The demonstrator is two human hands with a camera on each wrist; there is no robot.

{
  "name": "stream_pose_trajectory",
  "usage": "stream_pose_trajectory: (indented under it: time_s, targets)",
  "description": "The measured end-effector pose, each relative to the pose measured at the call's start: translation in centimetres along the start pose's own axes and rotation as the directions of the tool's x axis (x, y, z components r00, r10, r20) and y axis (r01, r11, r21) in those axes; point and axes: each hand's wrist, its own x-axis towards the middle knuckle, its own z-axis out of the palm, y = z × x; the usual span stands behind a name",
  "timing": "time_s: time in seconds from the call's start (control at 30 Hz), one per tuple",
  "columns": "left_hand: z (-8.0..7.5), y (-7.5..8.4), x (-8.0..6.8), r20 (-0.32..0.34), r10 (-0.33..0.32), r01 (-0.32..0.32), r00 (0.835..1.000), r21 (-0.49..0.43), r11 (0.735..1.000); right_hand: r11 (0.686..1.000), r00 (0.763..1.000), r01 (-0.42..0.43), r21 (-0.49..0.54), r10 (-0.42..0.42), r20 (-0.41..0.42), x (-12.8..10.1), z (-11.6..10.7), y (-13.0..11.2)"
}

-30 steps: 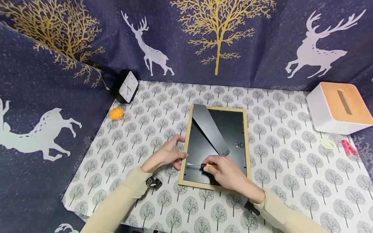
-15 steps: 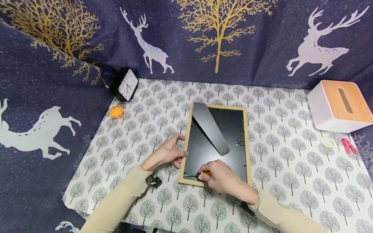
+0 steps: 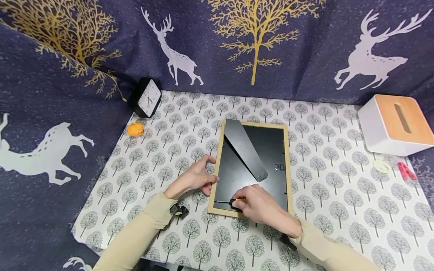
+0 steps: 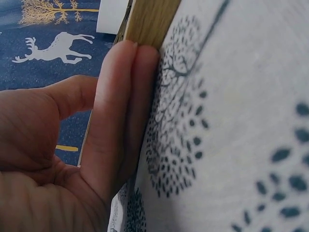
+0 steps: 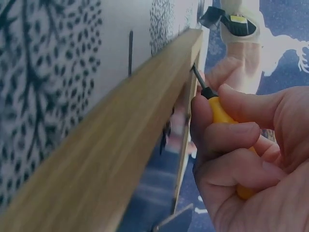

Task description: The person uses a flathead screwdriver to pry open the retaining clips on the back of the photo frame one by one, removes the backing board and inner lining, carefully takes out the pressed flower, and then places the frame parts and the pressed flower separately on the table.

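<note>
A picture frame [image 3: 211, 195] with a pale wooden border lies face down, showing its black back panel [image 3: 230, 169]. My right hand [image 3: 261, 203] grips a screwdriver [image 5: 222, 110] by its yellow handle. The metal shaft points left across the lower back panel, and its tip is at the inner side of the border near the lower-left corner. My left hand [image 3: 194, 177] holds the frame's left border, with fingertips [image 4: 113, 63] against the wood in the left wrist view. A grey easel leg [image 3: 245, 150] slants across the panel.
A tissue box [image 3: 395, 124] with a wooden lid stands at the back right, near a red letter A [image 3: 406, 171] and a pale yellow letter [image 3: 381, 166]. A black clock [image 3: 149, 98] and an orange ball-shaped object [image 3: 135, 129] are at the back left. Small tabs line the frame's inner edge.
My right hand has moved the screwdriver down and slightly left over the panel, towards the lower-left corner, uncovering the easel leg's end. My left hand has stayed on the left border.
</note>
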Motion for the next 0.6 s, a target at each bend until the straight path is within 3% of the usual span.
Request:
stream_pose_trajectory:
  time_s: [0.33,0.47,0.6]
  targets:
    - [0.1,-0.2,0.3,0.001,0.005,-0.005,1.0,0.001,1.0,0.998,0.998,0.054,-0.027,-0.053,0.029,0.8,-0.1,-0.5]
    - [0.0,-0.1,0.4,-0.001,0.0,0.0,1.0,0.004,1.0,0.982,0.994,0.106,-0.157,-0.104,0.021,1.3,-0.6,-1.9]
    - [0.0,0.2,0.2,0.006,-0.002,0.002,1.0,0.011,1.0,0.941,0.991,0.135,-0.311,-0.135,0.021,2.0,-1.0,-3.7]
